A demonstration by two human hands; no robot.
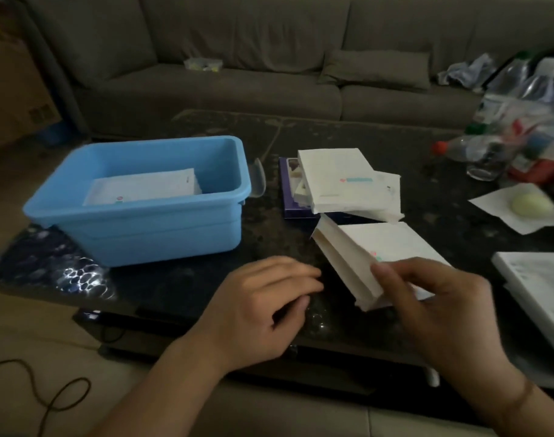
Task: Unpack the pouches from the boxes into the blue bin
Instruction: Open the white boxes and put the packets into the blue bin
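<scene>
Right hand (433, 307) pinches the white box's (379, 260) near edge; left hand (263, 307) relaxed beside it.

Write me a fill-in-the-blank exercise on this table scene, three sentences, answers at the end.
1. The white pouches already unpacked lie inside the ____ bin.
2. The ____ hand holds the near white box at its corner, while the other hand holds nothing.
3. The plastic bottle lying on the table has a ____ cap.

Answers: blue; right; red
</scene>
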